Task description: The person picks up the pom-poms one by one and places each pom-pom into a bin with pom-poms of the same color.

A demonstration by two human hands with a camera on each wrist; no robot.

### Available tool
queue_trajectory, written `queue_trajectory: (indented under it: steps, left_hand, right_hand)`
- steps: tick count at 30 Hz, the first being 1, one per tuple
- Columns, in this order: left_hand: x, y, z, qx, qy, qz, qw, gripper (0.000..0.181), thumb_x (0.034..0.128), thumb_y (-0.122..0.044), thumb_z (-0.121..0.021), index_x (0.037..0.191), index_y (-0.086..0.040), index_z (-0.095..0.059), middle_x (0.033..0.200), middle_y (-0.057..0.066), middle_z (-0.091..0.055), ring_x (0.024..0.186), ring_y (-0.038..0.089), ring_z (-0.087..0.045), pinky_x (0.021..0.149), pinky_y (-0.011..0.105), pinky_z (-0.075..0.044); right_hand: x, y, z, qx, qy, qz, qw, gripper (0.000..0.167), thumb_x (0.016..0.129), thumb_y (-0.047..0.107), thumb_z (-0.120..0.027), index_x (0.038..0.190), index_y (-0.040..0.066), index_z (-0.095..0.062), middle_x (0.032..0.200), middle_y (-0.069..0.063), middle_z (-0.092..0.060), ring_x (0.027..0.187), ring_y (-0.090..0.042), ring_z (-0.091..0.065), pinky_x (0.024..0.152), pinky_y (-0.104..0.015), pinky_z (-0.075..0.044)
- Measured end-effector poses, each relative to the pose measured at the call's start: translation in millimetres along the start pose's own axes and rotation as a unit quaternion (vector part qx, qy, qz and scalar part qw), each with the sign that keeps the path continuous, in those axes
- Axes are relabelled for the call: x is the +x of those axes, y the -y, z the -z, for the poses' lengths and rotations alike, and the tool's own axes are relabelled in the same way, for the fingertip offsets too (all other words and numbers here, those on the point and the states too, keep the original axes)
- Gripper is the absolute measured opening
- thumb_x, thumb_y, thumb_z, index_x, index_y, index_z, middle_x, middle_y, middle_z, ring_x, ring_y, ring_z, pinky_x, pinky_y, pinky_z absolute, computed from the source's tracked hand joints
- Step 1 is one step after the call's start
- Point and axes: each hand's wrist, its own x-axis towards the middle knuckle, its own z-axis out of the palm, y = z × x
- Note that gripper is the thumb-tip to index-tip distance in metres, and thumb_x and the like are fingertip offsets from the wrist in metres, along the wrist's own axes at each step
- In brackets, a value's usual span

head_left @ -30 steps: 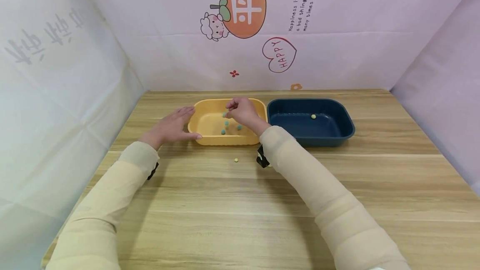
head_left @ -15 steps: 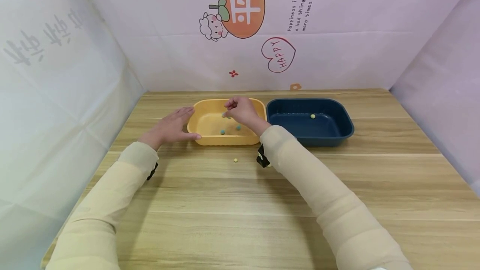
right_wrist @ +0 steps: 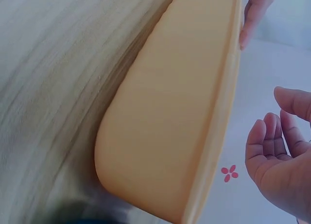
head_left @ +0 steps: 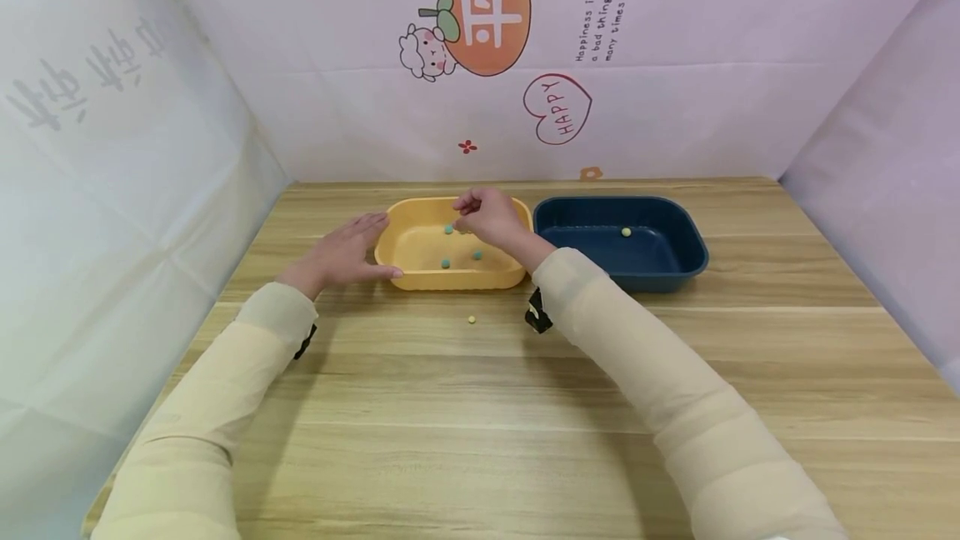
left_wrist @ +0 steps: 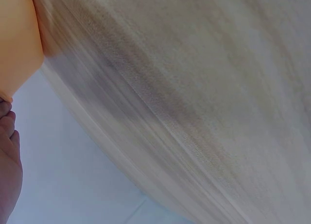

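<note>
The yellow bin (head_left: 455,280) holds several small blue-green balls, one of them (head_left: 446,263) near the front wall. My left hand (head_left: 341,255) lies along the bin's left end with fingers extended, its thumb against the front rim; the left wrist view catches its fingers (left_wrist: 8,156) at the bin's edge. Over the bin's back right part is my right hand (head_left: 491,217), fingertips pointing left. In the right wrist view this hand (right_wrist: 284,158) is loosely curled above the rim, thumb apart, with no ball visible in it.
Close against the yellow bin's right side stands a dark blue bin (head_left: 645,282) with a pale yellow ball (head_left: 626,232) inside. Another yellow ball (head_left: 472,319) lies on the wooden table (head_left: 420,440) in front. Printed white cloth (head_left: 675,107) hangs behind and at both sides.
My right hand has risen a little and shifted right, away from the ball at its fingertips. One ball beside it moved backward within the yellow bin. The left hand stays still.
</note>
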Motion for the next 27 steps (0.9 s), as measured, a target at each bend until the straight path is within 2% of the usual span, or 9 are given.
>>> queue_trajectory:
  steps: [6,12,21,27]
  left_hand:
    - [2.1,1.5,-0.5,0.0,-0.001,-0.004,1.0,0.109,0.0832,-0.073,-0.054,0.153,0.002,-0.017,0.16,0.018,-0.014,0.146,0.034,-0.011,0.117,0.045,-0.009]
    - [2.3,1.1,0.0,-0.002,-0.004,-0.005,1.0,0.108,0.0833,-0.072,-0.055,0.153,0.002,-0.018,0.16,0.017,-0.014,0.146,0.032,-0.011,0.118,0.044,-0.01]
    - [2.3,0.4,1.8,-0.006,-0.011,-0.008,0.9999,0.108,0.0828,-0.069,-0.059,0.152,0.005,-0.021,0.158,0.02,-0.018,0.146,0.034,-0.013,0.117,0.047,-0.012]
    - [1.9,-0.8,3.3,-0.003,-0.005,-0.003,1.0,0.108,0.0824,-0.069,-0.06,0.152,0.005,-0.021,0.159,0.019,-0.017,0.146,0.034,-0.013,0.117,0.047,-0.013]
  right_hand:
    - [-6.2,0.0,13.8,-0.013,0.009,0.015,0.9998,0.02,0.088,0.008,-0.072,0.106,0.004,-0.065,0.102,-0.008,-0.061,0.093,-0.022,-0.055,0.083,-0.029,-0.049]
    - [-15.3,-8.5,26.9,-0.026,0.015,0.041,0.9987,0.019,0.088,0.008,-0.072,0.104,0.004,-0.065,0.1,-0.009,-0.061,0.09,-0.023,-0.055,0.08,-0.03,-0.05]
    - [-37.2,-16.4,46.6,-0.044,0.022,0.055,0.9973,0.019,0.087,0.007,-0.073,0.104,0.003,-0.066,0.098,-0.01,-0.063,0.088,-0.023,-0.057,0.076,-0.031,-0.051]
    - [-54.1,-23.6,60.6,-0.046,0.026,0.06,0.9968,0.019,0.089,0.01,-0.072,0.105,0.004,-0.066,0.098,-0.009,-0.063,0.088,-0.022,-0.057,0.075,-0.031,-0.051]
